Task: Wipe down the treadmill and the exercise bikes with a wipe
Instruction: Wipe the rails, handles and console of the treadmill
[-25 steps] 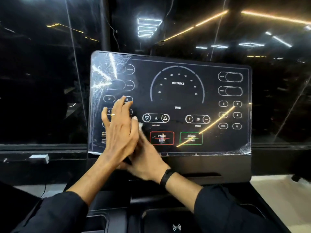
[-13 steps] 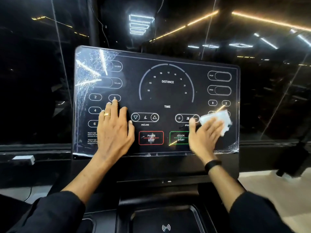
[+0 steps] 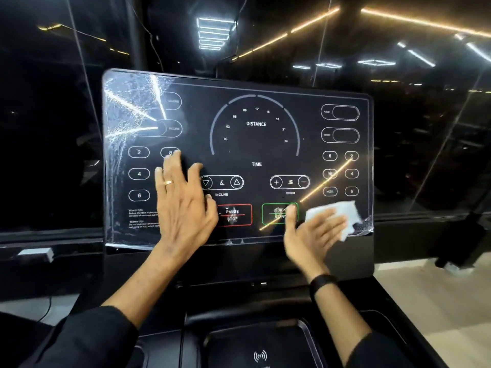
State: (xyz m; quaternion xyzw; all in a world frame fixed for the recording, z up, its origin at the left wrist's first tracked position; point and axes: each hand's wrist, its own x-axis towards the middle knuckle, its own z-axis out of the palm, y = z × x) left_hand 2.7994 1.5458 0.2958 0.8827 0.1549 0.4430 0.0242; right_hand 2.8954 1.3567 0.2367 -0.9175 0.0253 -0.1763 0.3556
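Both hands flat | left hand on treadmill console | right hand presses wipe (lower-right corner)

The left hand lies flat on the treadmill console, left of centre. The right hand presses a wipe at its lower right corner. A tray sits below the console.

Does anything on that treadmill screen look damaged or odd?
Yes. A clear protective film on the console panel looks crinkled at upper left and torn at the lower right corner, beside the wipe under the right hand.
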